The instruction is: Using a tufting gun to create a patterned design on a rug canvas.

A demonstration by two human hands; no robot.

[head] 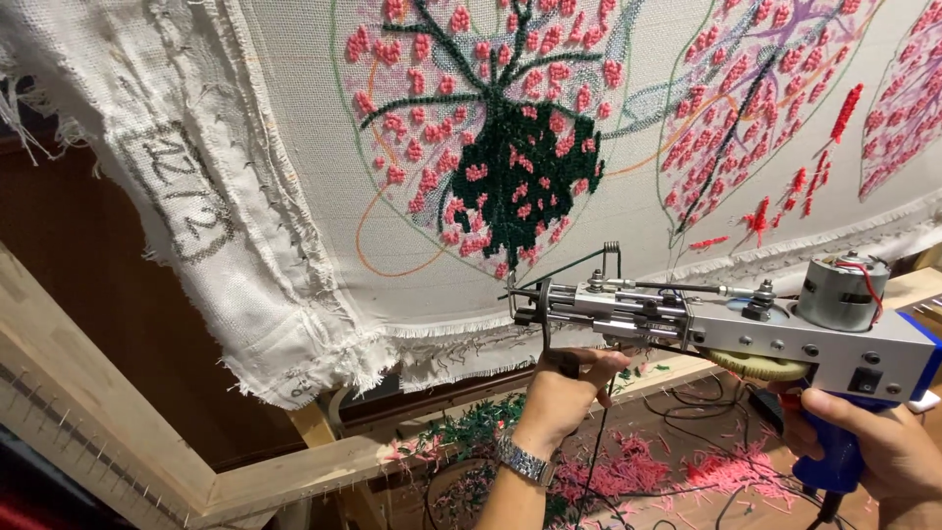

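While the grey metal tufting gun with a blue pistol grip (726, 329) is held level just below the lower edge of the white woven backing cloth (294, 196), both hands are wrapped around it. The left hand (564, 393) is closed on the black front handle under the needle end; a silver metal wristwatch (525, 461) sits on that wrist. The right hand (883, 447) is closed around the blue grip at the rear. The needle tip points left, close to the cloth's frayed hem (contact cannot be confirmed). The cloth, stretched on a pale wooden frame (118, 412), carries a leaf motif tufted in dark green and pink yarn (510, 147). Pink and green yarn clippings (628, 471) lie on the floor below.
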